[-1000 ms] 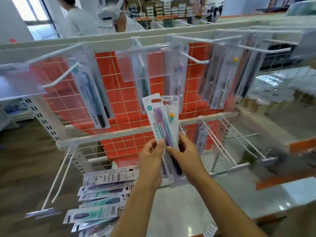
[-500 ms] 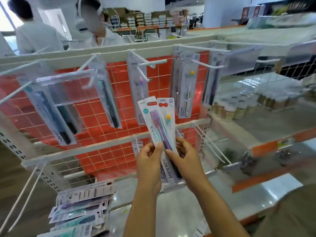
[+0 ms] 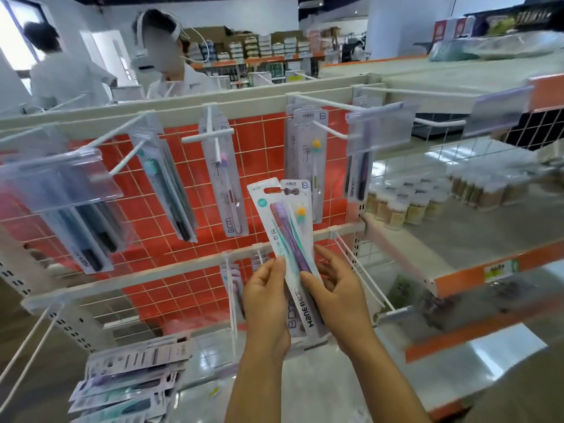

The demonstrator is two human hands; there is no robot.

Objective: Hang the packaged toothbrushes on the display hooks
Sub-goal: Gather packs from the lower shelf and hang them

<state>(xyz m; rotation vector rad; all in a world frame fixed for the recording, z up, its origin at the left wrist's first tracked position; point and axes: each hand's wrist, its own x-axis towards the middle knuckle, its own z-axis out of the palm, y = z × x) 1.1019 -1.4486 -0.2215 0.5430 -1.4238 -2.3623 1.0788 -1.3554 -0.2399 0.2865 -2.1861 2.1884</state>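
I hold two packaged toothbrushes upright in front of the rack. The front pack (image 3: 282,236) holds a purple brush; the pack behind it (image 3: 301,206) shows an orange-tipped brush. My left hand (image 3: 266,303) grips their lower left edge. My right hand (image 3: 337,296) pinches the front pack from the right, its other fingers spread. White display hooks (image 3: 329,129) stick out from the top rail, several with hanging toothbrush packs (image 3: 225,178). Long bare hooks (image 3: 360,270) jut from the lower rail to the right of my hands.
A pile of toothbrush packs (image 3: 131,380) lies at lower left. Clear price-tag holders (image 3: 58,181) hang off the hook ends. Small jars (image 3: 409,206) stand on the shelf at right. Two people in white (image 3: 171,74) stand behind the rack.
My view has swung upward and to the right, so the rack sits lower and further left. Both hands keep the two packs; the right hand's fingers have spread out more.
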